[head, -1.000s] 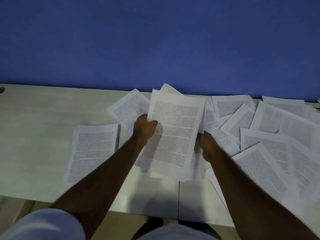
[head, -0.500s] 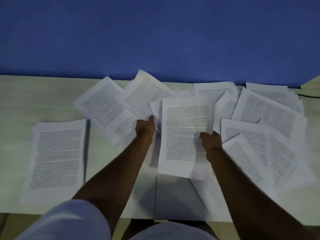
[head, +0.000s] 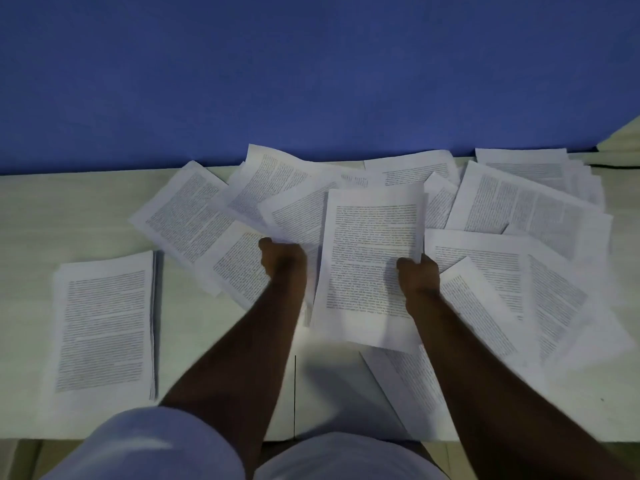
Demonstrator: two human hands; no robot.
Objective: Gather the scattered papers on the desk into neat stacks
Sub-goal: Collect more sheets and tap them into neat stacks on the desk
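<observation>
Gripping a printed sheet [head: 372, 258], right hand [head: 417, 277].

Looks like an office or study room to me. A pale wood-grain counter [head: 86, 209] is running along a plain blue wall [head: 311, 71], with a seam showing where two tabletop sections are meeting near the front edge. Printed pages of dense text [head: 519, 209] are lying all over the right half, overlapping at odd angles, and one squared-up stack of papers [head: 104, 327] is sitting on the left. No kitchen gear or tools showing anywhere in view, just paperwork on a work surface. Lighting is looking pretty dim, so finer details are staying blurry.
</observation>
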